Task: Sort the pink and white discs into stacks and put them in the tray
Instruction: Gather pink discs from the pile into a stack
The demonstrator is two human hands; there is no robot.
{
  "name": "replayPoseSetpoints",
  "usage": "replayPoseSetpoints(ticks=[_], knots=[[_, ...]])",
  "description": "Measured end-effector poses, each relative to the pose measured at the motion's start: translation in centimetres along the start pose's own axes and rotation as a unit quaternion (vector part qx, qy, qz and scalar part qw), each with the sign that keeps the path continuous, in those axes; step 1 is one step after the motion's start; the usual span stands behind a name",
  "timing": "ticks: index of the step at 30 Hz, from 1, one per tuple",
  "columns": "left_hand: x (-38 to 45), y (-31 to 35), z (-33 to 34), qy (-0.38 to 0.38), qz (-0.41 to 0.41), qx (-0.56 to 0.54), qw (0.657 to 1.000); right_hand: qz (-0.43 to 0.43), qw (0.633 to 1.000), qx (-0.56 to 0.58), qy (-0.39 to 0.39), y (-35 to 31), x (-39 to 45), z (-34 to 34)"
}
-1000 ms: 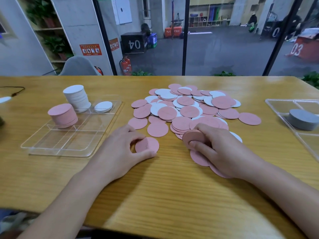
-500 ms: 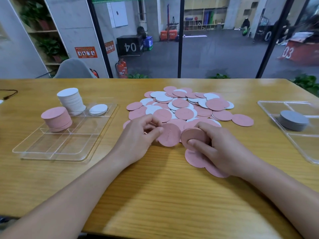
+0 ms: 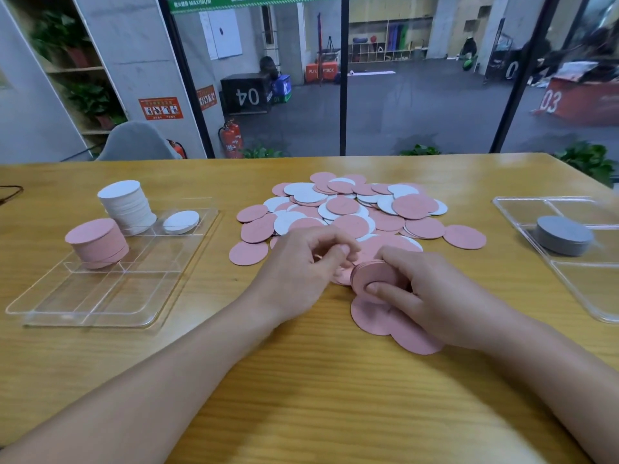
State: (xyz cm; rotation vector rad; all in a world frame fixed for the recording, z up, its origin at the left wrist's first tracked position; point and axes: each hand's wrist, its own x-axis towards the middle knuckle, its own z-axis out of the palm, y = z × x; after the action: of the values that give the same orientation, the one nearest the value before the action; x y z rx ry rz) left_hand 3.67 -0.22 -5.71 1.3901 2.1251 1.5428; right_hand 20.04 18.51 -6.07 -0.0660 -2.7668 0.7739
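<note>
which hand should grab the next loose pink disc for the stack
Left, probably. The right hand already grips the small pink stack, so it is occupied. The left hand sits beside that stack, nearest the loose pink discs at the pile's left edge.

"04" on black box (image 3: pixel 246 94), "03" on red box (image 3: pixel 582 102), "MAXIMUM" on green banner (image 3: pixel 254 0)

Both forearms extend forward over the table, converging toward the centre. The left hand (image 3: pixel 301 262) is palm-down with fingers curled, thumb and fingertips close together. The right hand (image 3: pixel 425 293) is palm-down, fingers and thumb curled around a small stack of pink discs (image 3: pixel 368 274).
</note>
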Motion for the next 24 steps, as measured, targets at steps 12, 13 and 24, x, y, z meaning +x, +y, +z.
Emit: replayPoseSetpoints(ticks=[12, 13, 24], knots=[[4.9, -1.4, 2.7, -0.229, 0.104, 0.223, 0.942, -0.007, 0.999, 0.008, -0.035, 0.6, 0.0, -0.8], [4.7, -1.2, 2.3, -0.232, 0.096, 0.231, 0.94, -0.012, 0.999, 0.008, -0.034, 0.5, 0.0, -0.8], [0.9, -2.2, -2.8, -0.177, -0.01, 0.27, 0.947, 0.032, 0.999, 0.006, -0.032, 0.7, 0.0, -0.5]])
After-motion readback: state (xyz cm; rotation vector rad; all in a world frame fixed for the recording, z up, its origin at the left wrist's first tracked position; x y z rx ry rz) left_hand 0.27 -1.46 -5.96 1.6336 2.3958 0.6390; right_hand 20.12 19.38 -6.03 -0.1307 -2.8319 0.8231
